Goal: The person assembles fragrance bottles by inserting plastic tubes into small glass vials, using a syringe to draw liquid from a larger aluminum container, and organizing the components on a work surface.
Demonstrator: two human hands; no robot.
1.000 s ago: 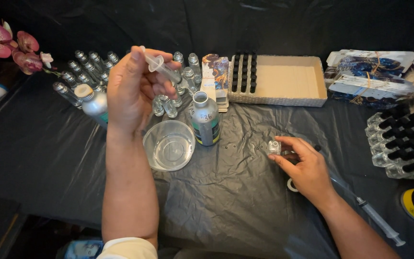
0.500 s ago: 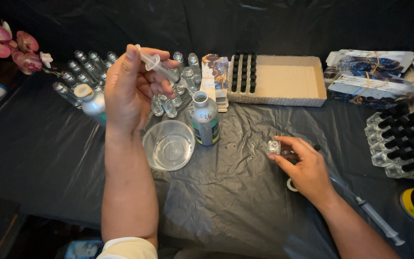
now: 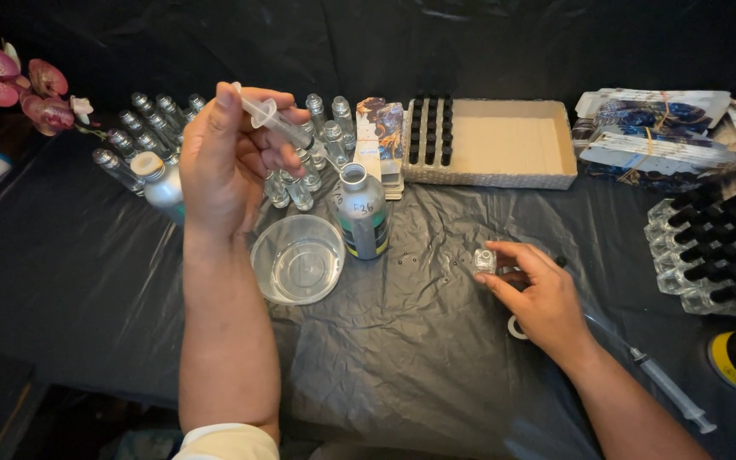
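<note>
Crinkled black sheet (image 3: 436, 375) over table, left hand (image 3: 227, 158) grip holding syringe (image 3: 278, 119), right hand (image 3: 538, 294) pinching small bottle (image 3: 485, 261)

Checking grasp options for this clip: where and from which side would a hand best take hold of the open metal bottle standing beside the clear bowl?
Probably around the middle of the metal bottle, on its straight cylindrical body, coming from the front right. It stands upright with its mouth open, so a side wrap keeps it level. The clear bowl crowds its left, and small glass vials stand behind it.
</note>
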